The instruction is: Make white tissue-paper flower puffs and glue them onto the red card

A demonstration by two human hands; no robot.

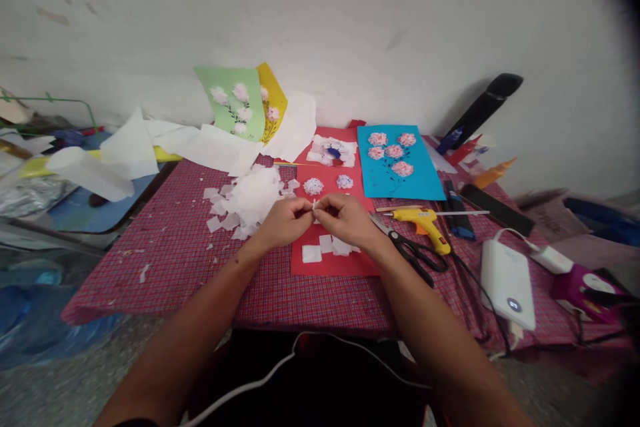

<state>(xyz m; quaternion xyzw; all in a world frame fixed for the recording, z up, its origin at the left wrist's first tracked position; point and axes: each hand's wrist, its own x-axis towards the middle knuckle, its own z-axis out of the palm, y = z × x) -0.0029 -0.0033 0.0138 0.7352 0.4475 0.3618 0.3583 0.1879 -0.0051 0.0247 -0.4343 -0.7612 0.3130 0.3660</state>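
My left hand (285,220) and my right hand (347,219) meet over a red paper sheet (350,263), fingertips pinched together on a small white tissue piece (315,205). Both hands are closed around it. Under my right hand lie a few white tissue squares (320,250) on the red sheet. Two small finished tissue flowers (313,186) sit farther back on the same sheet. A pile of cut white tissue squares (253,197) lies just left of my left hand.
Black scissors (415,253) and a yellow glue gun (425,223) lie right of my hands. A blue card with pink flowers (397,163), green and yellow cards (235,103), a white power bank (507,283) and a checked tablecloth (190,260) surround them.
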